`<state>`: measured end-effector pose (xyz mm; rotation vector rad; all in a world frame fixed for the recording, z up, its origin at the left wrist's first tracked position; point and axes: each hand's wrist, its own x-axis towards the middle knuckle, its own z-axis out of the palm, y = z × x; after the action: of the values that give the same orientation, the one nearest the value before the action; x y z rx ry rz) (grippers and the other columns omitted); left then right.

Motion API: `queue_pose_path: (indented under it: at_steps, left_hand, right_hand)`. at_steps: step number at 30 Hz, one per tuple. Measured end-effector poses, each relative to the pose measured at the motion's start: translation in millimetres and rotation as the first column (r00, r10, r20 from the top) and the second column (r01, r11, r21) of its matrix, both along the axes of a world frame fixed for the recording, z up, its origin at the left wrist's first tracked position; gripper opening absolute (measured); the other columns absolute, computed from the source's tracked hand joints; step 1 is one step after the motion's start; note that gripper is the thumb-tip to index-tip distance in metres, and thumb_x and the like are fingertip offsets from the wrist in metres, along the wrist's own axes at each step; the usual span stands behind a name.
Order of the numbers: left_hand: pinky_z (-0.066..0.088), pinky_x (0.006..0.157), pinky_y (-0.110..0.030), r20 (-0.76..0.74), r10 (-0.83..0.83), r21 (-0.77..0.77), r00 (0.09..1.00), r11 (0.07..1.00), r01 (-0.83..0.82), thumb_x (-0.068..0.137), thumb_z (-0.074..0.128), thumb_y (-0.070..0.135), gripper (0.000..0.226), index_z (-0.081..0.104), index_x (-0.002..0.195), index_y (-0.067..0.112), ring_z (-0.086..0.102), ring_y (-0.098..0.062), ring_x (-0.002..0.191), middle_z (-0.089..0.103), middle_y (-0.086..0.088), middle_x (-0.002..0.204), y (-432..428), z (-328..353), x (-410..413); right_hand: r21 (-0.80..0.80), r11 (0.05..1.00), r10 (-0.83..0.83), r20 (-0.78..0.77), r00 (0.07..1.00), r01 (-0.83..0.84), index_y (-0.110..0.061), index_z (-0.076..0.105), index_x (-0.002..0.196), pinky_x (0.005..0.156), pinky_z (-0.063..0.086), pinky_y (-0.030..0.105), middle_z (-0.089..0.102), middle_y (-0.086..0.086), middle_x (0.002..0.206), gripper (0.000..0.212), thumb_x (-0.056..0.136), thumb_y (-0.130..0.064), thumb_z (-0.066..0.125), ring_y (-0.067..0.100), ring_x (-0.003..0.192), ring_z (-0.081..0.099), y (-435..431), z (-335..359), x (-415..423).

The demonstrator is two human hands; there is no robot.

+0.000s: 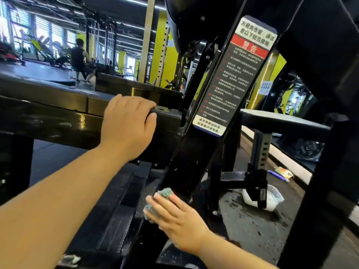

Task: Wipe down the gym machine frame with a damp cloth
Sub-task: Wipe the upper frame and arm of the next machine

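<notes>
Wiping this stretch well, in my judgement, means drawing the crumpled blue-green damp cloth [162, 193] along the slanted glossy black steel post [186, 171] in overlapping strokes. It also means going round the post's edges and down to its speckled foot, and turning the cloth to a clean face as it loads up. The right hand [174, 218] lies flat on the cloth, fingers nearly straight and close together, pressing it against the lower part of that post. The cloth shows at the fingertips and under the thumb side. The left hand [129, 123] braces, its fingers curled over the top edge of the black horizontal frame beam [58, 117] and its thumb on the beam's side face. Higher on the same post sits a long black warning sticker with pale ends [231, 74]. Its red band reads 警告; the small white lines beneath are too blurred to read. A light pass there would likely spare its edges. A white plastic tub [272, 197] stands on the floor behind, probably for rinsing.
</notes>
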<state>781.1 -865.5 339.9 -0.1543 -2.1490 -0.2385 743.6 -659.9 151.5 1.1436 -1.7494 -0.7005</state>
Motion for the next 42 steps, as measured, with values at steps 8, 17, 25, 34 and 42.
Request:
queue_pose_path:
  at_steps: [8,17,25,34,42]
  left_hand:
    - [0.034,0.099,-0.044,-0.019,-0.026,0.002,0.999,1.0,0.026,0.089,0.03,0.038,0.049,0.061,0.119,0.015,0.056,-0.027,0.107,0.065,-0.005,0.112,-1,5,2]
    - [0.036,0.098,-0.042,-0.046,-0.07,0.04,0.997,0.997,0.072,0.089,0.035,0.033,0.043,0.062,0.119,0.016,0.057,-0.024,0.106,0.066,-0.003,0.111,-5,3,3]
    - [0.036,0.1,-0.046,-0.138,-0.076,0.105,0.988,0.99,0.09,0.089,0.036,0.029,0.039,0.066,0.111,0.016,0.06,-0.024,0.101,0.068,-0.002,0.105,-4,-1,-2]
    - [0.021,0.111,-0.05,-0.006,0.024,0.166,1.0,0.986,-0.023,0.091,0.029,0.037,0.048,0.066,0.111,0.013,0.058,-0.027,0.108,0.067,-0.005,0.111,12,0,6]
    - [0.009,0.115,-0.043,0.222,0.13,0.263,0.966,0.946,-0.188,0.098,0.042,0.025,0.032,0.061,0.119,0.01,0.049,-0.029,0.119,0.059,-0.008,0.125,34,34,12]
  right_hand:
    - [-0.619,0.782,0.011,-0.105,0.994,-0.074,-0.02,0.028,0.146,0.12,0.005,0.046,0.018,0.014,0.153,0.05,0.1,-0.034,0.04,0.031,0.146,0.009,-5,155,-5]
    - [0.11,0.993,0.044,-0.001,0.999,-0.044,-0.022,0.023,0.151,0.121,-0.004,0.043,-0.012,0.008,0.161,0.069,0.088,-0.033,0.049,0.026,0.149,-0.004,4,15,2]
    - [-0.677,0.735,-0.031,-0.076,0.997,-0.029,-0.019,0.024,0.148,0.117,-0.005,0.05,0.013,0.016,0.154,0.058,0.097,-0.041,0.042,0.032,0.146,0.004,3,166,-5]
    - [0.039,0.99,0.132,0.03,0.991,-0.133,-0.021,0.041,0.145,0.12,-0.008,0.043,0.016,0.005,0.156,0.057,0.09,-0.025,0.032,0.024,0.147,0.012,16,77,-7]
    - [-0.406,0.892,0.207,-0.021,0.978,-0.197,-0.016,0.04,0.144,0.119,-0.005,0.048,0.018,0.01,0.154,0.055,0.092,-0.033,0.043,0.028,0.144,0.018,16,156,-14]
